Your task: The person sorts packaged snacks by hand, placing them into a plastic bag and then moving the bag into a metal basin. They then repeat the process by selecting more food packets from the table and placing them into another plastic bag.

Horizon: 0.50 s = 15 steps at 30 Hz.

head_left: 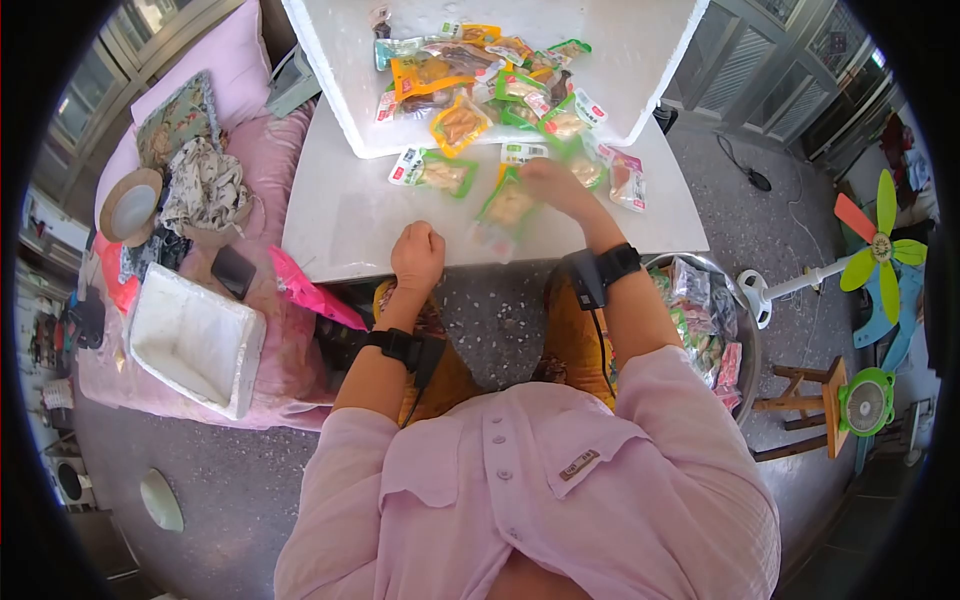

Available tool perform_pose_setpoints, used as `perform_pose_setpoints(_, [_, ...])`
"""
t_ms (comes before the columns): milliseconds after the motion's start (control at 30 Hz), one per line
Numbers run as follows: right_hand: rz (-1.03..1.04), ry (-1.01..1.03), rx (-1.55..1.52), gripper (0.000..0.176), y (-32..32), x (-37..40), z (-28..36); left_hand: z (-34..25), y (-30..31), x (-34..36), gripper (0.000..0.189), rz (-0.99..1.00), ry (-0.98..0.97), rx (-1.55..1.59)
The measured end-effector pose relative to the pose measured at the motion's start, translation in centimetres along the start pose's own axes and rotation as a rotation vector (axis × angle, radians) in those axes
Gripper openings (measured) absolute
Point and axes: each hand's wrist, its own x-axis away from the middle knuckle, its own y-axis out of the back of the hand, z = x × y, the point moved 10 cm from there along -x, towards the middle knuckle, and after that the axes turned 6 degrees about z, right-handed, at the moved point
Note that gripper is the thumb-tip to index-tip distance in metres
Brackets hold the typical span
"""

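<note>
My left hand (pixel 417 255) rests as a closed fist on the near edge of the white table (pixel 340 220), holding nothing that I can see. My right hand (pixel 553 185) reaches further out and lies on a green-edged snack packet (pixel 508 207), which is blurred; whether the fingers grip it is unclear. Another green-edged packet (pixel 435 172) lies to the left of it. A pink packet (pixel 628 180) sits to the right. Several more packets are piled in a white foam lid (pixel 640 60) at the table's far side.
A metal basin (pixel 745 340) full of packets stands on the floor at my right. A white foam box (pixel 195 340) sits on a pink bed at the left, with a phone (pixel 233 270) and clothes. A green fan (pixel 880 250) and a wooden stool (pixel 810 400) stand at the right.
</note>
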Motion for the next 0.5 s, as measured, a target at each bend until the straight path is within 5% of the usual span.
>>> perform_pose_setpoints(67, [0.025,0.041,0.175,0.02,-1.7,-1.9,0.9,0.3,-0.3,0.0,0.006,0.006,0.004,-0.022])
perform_pose_setpoints(267, [-0.485,0.007,0.102,0.024,-1.0,-2.5,0.7,-0.3,-0.4,0.0,0.009,0.014,-0.018,-0.07])
perform_pose_setpoints(400, [-0.344,-0.039,0.472,0.029,-3.1,-1.7,-2.4,-0.7,0.2,0.0,0.008,0.0,-0.024,-0.073])
perform_pose_setpoints(500, [-0.353,0.01,0.451,0.032,-5.0,2.0,0.9,-0.8,0.2,0.1,0.006,-0.024,-0.027,-0.075])
